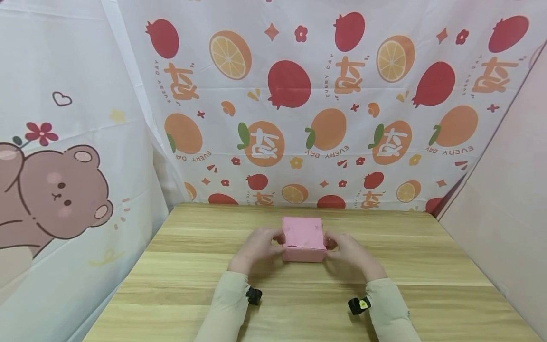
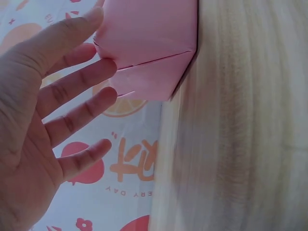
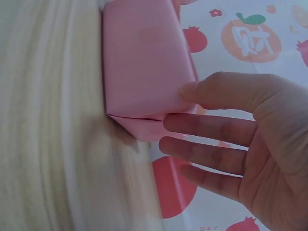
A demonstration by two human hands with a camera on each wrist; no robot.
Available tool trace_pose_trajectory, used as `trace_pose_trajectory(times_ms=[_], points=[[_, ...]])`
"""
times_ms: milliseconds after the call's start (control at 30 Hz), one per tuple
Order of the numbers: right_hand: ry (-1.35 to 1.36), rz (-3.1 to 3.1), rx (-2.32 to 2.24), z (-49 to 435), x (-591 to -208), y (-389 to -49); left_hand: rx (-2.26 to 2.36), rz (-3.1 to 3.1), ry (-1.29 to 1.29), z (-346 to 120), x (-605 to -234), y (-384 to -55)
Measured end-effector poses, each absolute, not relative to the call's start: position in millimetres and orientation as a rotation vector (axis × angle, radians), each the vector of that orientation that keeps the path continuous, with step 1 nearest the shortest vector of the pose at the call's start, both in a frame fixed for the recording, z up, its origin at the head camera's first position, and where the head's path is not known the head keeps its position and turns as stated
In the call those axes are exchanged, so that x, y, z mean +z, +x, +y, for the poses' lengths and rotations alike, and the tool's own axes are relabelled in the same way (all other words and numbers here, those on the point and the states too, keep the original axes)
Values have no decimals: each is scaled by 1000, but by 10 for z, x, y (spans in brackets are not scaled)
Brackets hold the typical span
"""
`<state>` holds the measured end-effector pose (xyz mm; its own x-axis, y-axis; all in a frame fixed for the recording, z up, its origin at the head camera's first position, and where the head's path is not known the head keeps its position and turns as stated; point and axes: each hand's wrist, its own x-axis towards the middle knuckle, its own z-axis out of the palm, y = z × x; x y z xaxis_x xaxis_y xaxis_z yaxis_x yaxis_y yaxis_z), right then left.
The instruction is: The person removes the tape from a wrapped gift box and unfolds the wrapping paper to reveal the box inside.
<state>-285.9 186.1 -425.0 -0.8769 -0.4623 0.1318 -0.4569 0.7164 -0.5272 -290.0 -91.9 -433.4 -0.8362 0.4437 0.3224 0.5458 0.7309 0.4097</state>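
A small pink box [image 1: 303, 235] wrapped in paper sits on the wooden table, with small square patches on its top. Its folded paper end shows in the left wrist view [image 2: 154, 72]. My left hand [image 1: 258, 247] is at the box's left side, thumb tip at its edge and the other fingers spread and nearly straight beside the folded end. On the opposite side, my right hand [image 1: 350, 249] touches the box with its thumb near the front edge. Its other fingers extend straight along the folded right end [image 3: 144, 127]. The box's underside is hidden.
The wooden table [image 1: 192, 285] ends at a white fruit-print cloth [image 1: 295, 128] hanging behind. A bear-print cloth [image 1: 60, 190] hangs at the left, and a pale wall [image 1: 504, 213] stands at the right. Each wrist wears a small black camera [image 1: 254, 296].
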Motion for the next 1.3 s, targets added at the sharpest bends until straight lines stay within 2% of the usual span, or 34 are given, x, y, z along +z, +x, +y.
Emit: trace_pose_trajectory(times_ms=[300,500,800,1000,1300], points=[[-666,3021,-902,1828,-4171,-2867,-743,-2724,-718,-921,-4327,-2910],[-499,3192,-855,1700,-4227,-2957,-684,-2699,-575,-892,-4369,-2908],[-452,3405,-695,1444,-4283,-3131,-619,-2721,-419,-844,-4387,-2915],[-341,3471,-692,1340,-4315,-3149,-611,-2799,-405,-830,-4420,-2925],[-356,3555,-694,1287,-4379,-3184,-646,-2818,-423,-824,-4440,-2933]])
